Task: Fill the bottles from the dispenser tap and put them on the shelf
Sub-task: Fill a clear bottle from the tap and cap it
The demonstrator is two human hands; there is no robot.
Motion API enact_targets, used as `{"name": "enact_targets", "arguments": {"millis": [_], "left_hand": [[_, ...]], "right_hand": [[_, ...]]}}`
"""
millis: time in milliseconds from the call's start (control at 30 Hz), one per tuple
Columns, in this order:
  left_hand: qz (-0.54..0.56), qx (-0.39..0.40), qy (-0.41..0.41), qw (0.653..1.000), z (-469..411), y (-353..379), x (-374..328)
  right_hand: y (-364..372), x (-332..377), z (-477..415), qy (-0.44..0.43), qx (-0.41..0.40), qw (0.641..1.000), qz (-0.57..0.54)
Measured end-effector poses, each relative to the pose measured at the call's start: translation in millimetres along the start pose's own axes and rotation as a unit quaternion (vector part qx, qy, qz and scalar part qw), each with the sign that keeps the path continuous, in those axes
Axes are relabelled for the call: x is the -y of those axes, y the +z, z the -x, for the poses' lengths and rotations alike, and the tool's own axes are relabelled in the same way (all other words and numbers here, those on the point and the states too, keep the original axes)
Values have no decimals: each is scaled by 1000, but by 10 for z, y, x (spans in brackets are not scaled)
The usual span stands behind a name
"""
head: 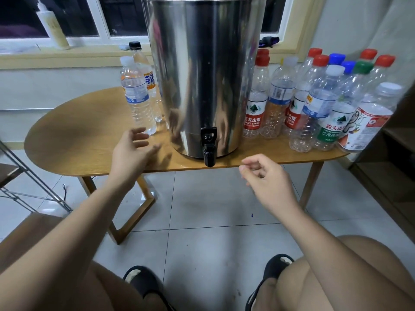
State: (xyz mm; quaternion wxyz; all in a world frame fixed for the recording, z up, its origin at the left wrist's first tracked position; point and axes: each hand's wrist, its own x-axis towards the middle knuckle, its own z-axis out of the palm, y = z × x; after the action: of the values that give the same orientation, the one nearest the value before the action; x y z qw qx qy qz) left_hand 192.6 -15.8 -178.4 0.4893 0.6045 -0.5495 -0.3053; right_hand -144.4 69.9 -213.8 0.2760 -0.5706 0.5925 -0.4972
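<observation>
A tall steel dispenser (pixel 202 75) stands in the middle of the oval wooden table (pixel 67 140), its black tap (pixel 209 147) hanging over the front edge. Left of it stand a white-capped bottle (pixel 137 97) filled with water and, behind that, a black-capped bottle (pixel 143 70) with an orange label. Several empty plastic bottles (pixel 314 104) with red, blue, green and white caps crowd the right side. My left hand (pixel 132 153) hovers over the table with spread fingers, just in front of the white-capped bottle, holding nothing. My right hand (pixel 267 178) floats below the table edge, right of the tap, fingers loosely curled and empty.
A metal rack frame (pixel 27 182) shows at the left edge and dark wooden shelving (pixel 390 158) at the right. A pale bottle (pixel 54 28) stands on the window sill behind the table. Tiled floor (pixel 213 198), my knees and black slippers lie below.
</observation>
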Motion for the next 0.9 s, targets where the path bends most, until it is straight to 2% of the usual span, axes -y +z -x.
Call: {"name": "enact_targets", "arguments": {"millis": [233, 467, 667, 900], "left_hand": [[-16, 28, 46, 998, 501, 213, -49], [-64, 51, 86, 993, 865, 454, 64], [-139, 124, 99, 978, 1055, 667, 205], [-162, 180, 93, 966, 1178, 758, 232]], "right_hand": [[-391, -23, -243, 39, -130, 991, -20], [-770, -101, -479, 68, -287, 955, 4], [-798, -166, -568, 45, -342, 938, 30], [-688, -172, -653, 39, -334, 941, 46]]}}
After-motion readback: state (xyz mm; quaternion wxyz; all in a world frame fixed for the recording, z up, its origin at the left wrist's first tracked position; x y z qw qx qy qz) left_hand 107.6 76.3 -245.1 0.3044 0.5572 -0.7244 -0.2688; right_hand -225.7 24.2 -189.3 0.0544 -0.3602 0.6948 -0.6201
